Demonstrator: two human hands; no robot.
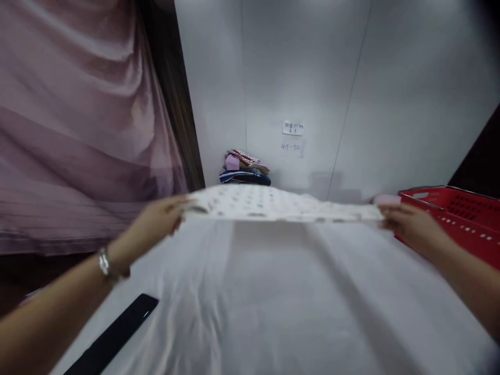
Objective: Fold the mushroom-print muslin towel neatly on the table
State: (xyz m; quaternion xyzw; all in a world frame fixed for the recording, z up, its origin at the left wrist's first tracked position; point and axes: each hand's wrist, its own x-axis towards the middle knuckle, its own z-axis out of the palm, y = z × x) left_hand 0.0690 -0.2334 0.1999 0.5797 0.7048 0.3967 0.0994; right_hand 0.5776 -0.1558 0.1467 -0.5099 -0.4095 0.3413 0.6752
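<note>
Probably light and limp, that spotted white cloth (250, 200) looks best taken by its ends, where left hand (164, 214) and right hand (408, 223), wide apart, pinch it.

White patterned cloth (250, 202), stretched taut

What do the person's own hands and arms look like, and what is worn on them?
The left hand and the right hand wear no gloves; no sleeves show. A silvery band, perhaps a bracelet, is on the left wrist; none shows on the right.
</note>
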